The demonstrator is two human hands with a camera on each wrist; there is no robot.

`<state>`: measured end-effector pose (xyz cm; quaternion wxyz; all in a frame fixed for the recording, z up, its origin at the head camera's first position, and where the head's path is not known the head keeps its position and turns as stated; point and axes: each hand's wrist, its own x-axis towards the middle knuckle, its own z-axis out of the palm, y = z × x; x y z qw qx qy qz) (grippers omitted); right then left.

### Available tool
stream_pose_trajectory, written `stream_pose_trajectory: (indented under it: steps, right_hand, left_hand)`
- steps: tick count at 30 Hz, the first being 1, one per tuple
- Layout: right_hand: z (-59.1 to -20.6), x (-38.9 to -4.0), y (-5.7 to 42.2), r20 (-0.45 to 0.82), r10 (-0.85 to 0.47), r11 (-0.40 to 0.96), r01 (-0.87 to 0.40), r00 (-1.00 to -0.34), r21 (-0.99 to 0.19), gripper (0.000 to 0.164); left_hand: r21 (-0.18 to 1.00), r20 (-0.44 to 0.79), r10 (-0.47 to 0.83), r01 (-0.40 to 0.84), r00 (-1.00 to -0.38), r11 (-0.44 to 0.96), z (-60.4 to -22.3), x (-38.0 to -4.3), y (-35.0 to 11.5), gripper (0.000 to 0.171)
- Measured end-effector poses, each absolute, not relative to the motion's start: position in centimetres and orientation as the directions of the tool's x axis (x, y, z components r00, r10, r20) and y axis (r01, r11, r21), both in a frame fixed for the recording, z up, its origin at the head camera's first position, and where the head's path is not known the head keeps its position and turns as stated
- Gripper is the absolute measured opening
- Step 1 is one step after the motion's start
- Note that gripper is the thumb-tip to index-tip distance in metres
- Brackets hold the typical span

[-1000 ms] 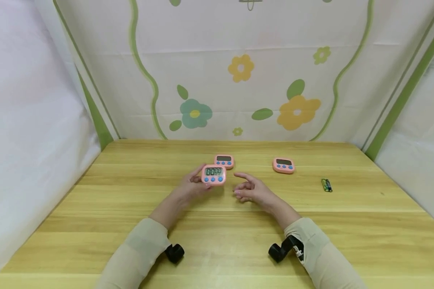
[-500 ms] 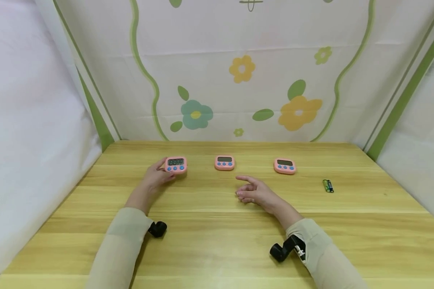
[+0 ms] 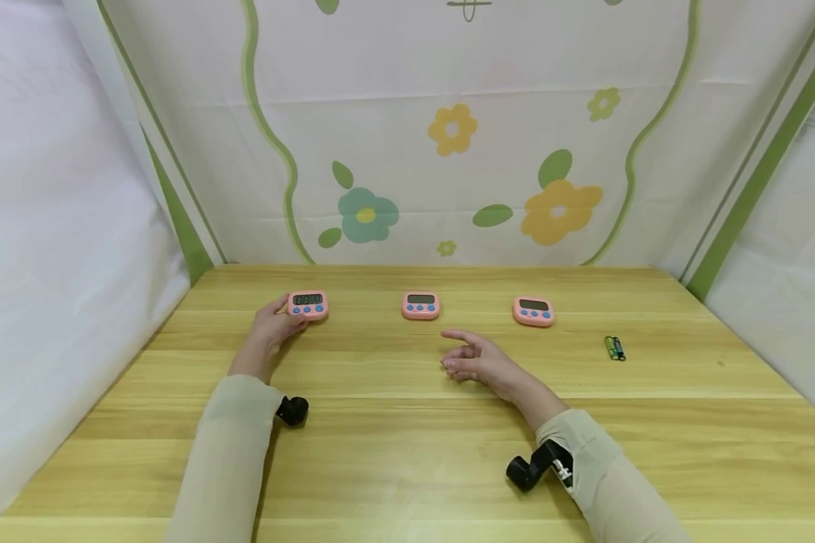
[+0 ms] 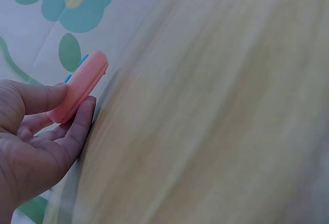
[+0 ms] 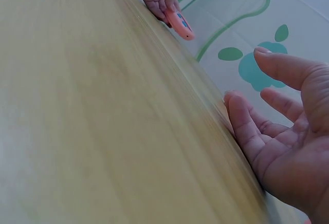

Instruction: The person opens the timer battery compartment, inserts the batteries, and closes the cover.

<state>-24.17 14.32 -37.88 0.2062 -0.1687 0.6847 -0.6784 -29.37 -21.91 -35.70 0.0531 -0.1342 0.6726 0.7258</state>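
Observation:
At the far left of the table, my left hand [image 3: 270, 329] pinches a pink digital timer [image 3: 309, 305] by its left side. Its screen shows dark digits above blue buttons. In the left wrist view the timer [image 4: 82, 88] is seen edge-on, tilted between the thumb on the button face and fingers behind. My right hand [image 3: 481, 365] holds nothing; its fingers are loosely bent, index finger fairly straight, near the table's middle. The nearest thing beyond it is a second pink timer [image 3: 421, 305] with a blank screen.
A third pink timer [image 3: 533, 311], also blank-screened, lies right of centre. Two small batteries [image 3: 614, 348] lie side by side farther right on the wooden table [image 3: 407, 452]. A white flowered cloth [image 3: 407, 151] rises behind the table's back edge.
My left hand has carried its timer leftward from in front of the middle timer to the far left, and slightly back and lower. The right hand stays nearly where it was.

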Motion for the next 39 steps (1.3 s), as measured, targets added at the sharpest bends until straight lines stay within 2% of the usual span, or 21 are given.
stream_pose_trajectory:
  steps: [5, 12, 19, 29, 39]
  right_hand:
    - [-37.9, -24.3, 14.3, -0.052, -0.511, 0.024, 0.046, -0.858, -0.999, 0.06]
    - [-38.0, -24.4, 14.1, -0.053, -0.508, 0.022, 0.048, -0.86, -0.999, 0.058]
    - [-37.9, -24.5, 14.0, -0.067, -0.509, 0.03, 0.06, -0.858, -0.998, 0.058]
    - [-38.0, -24.6, 14.1, -0.062, -0.51, 0.022, 0.059, -0.858, -0.998, 0.058]
    - [-37.9, -24.4, 14.1, -0.048, -0.513, 0.007, 0.051, -0.857, -0.999, 0.061]
  left_hand:
    - [0.967, -0.256, -0.098, -0.253, -0.962, -0.042, -35.1, -29.1, -21.8, 0.067]
    - [0.981, -0.164, -0.131, -0.175, -0.978, 0.079, -36.3, -29.4, -21.8, 0.063]
    - [0.971, -0.152, -0.197, -0.183, -0.969, 0.155, -36.5, -29.7, -21.6, 0.058]
    - [0.945, -0.13, -0.201, -0.182, -0.971, 0.272, -36.8, -30.2, -21.8, 0.053]
    - [0.93, -0.1, -0.224, -0.171, -0.969, 0.325, -36.9, -30.3, -21.8, 0.054]
